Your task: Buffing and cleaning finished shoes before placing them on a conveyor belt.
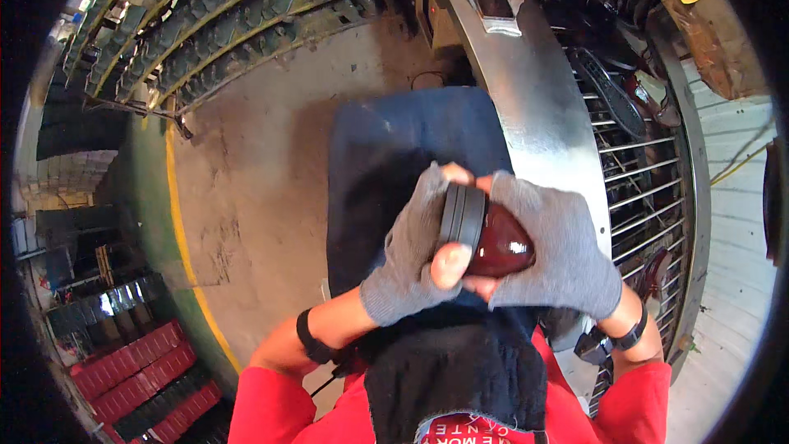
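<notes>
While the left hand (413, 248) wraps the gray sole side of a glossy dark red shoe (505, 240), the right hand (560, 247) cups its upper from the other side, so neither is nearer. Its sole faces left; its long axis seems to run toward the viewer, though the far end is hidden. Beyond lie a dark blue cloth (411, 127), then, rightward, a metal table (538, 86) and a barred rack (695, 177).

A yellow line (179, 230) separates green floor (149, 197) from brownish concrete (238, 156), with a white wall (740, 214) rightward.
</notes>
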{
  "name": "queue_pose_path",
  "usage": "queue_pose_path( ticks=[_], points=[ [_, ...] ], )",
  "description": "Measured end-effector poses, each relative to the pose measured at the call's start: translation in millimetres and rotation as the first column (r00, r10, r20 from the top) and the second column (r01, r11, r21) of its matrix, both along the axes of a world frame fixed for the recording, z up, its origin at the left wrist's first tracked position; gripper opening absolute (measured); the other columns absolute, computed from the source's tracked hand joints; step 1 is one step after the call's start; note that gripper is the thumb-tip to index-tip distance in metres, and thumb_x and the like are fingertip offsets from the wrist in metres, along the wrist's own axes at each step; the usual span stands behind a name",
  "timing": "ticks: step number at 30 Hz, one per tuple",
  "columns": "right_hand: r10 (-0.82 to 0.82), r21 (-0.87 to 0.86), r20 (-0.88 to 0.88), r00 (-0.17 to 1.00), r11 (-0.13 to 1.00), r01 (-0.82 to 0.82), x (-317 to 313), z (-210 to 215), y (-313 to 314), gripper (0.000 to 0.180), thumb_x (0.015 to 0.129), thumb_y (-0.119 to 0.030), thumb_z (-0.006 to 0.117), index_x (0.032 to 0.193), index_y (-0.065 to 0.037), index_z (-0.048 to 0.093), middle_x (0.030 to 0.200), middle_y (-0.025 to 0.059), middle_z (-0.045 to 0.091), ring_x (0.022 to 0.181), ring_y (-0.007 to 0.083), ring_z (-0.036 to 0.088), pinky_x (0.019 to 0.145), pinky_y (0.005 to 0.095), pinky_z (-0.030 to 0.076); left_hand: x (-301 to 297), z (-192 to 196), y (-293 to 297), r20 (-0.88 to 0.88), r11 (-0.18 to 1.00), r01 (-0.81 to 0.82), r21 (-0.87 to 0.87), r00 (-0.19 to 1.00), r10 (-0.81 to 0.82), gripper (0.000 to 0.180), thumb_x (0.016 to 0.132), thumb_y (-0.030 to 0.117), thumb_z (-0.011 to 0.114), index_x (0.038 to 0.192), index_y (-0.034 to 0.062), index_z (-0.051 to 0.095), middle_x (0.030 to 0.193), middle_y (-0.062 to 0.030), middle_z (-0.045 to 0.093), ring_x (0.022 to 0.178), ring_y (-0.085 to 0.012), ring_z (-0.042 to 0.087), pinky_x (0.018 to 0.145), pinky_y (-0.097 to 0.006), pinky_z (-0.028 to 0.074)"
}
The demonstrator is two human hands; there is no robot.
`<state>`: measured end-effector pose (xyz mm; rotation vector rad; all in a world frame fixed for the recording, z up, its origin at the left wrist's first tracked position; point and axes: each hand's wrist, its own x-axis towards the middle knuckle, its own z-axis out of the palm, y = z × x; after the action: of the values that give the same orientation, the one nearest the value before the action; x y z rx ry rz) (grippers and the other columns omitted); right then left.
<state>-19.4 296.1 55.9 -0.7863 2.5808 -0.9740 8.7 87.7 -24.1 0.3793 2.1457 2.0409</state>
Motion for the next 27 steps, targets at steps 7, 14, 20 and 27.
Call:
queue_pose_path(
  ticks=[7,14,20,27],
  points=[
    [0.058,0.064,0.175,0.983,0.996,-0.07,27.4,26.5,8.3,0.099,0.068,-0.066,0.089,0.133,-0.001,0.055,0.112,0.0218,0.068,0.097,0.0418,0.072,0.081,0.0472,0.059,-0.2,31.3,-18.2,-0.021,0.987,0.153,0.048,0.988,-0.152,0.073,0.104,0.068,0.041,0.101,-0.0008,0.065,0.105,-0.014,0.062,0.103,-0.0262,0.06,0.102,-0.039,0.043],
    [0.228,0.08,-0.001,0.974,0.971,-0.227,41.7,14.8,6.1,0.095,0.069,-0.07,0.083,0.124,0.003,0.055,0.099,0.0201,0.064,0.082,0.0392,0.071,0.069,0.0479,0.057,10.9,32.9,2.3,0.197,0.934,0.042,0.355,0.973,-0.118,0.036,0.109,0.028,0.049,0.085,0.0028,0.056,0.086,-0.0047,0.054,0.082,-0.0149,0.049,0.079,-0.032,0.041],
    [0.284,0.123,-0.074,0.956,0.954,-0.274,40.5,14.1,1.0,0.093,0.068,-0.072,0.082,0.118,0.003,0.058,0.096,0.018,0.064,0.075,0.0354,0.07,0.06,0.0454,0.054,14.2,23.9,-2.7,0.221,0.904,0.065,0.423,0.96,-0.172,0.034,0.11,0.032,0.049,0.094,0.0028,0.057,0.092,-0.0035,0.055,0.084,-0.0129,0.049,0.079,-0.031,0.042],
    [-0.039,-0.276,0.056,0.998,0.96,0.053,19.4,-20.8,-15.5,0.072,0.081,-0.065,0.078,0.112,0.0,0.068,0.086,0.0148,0.069,0.079,0.0291,0.071,0.074,0.0422,0.057,-12.1,16.2,-7.4,0.32,0.836,-0.021,0.549,0.929,-0.187,0.048,0.111,0.053,0.044,0.104,0.0077,0.058,0.097,0.0003,0.056,0.091,-0.0098,0.054,0.085,-0.027,0.045]
  ],
)
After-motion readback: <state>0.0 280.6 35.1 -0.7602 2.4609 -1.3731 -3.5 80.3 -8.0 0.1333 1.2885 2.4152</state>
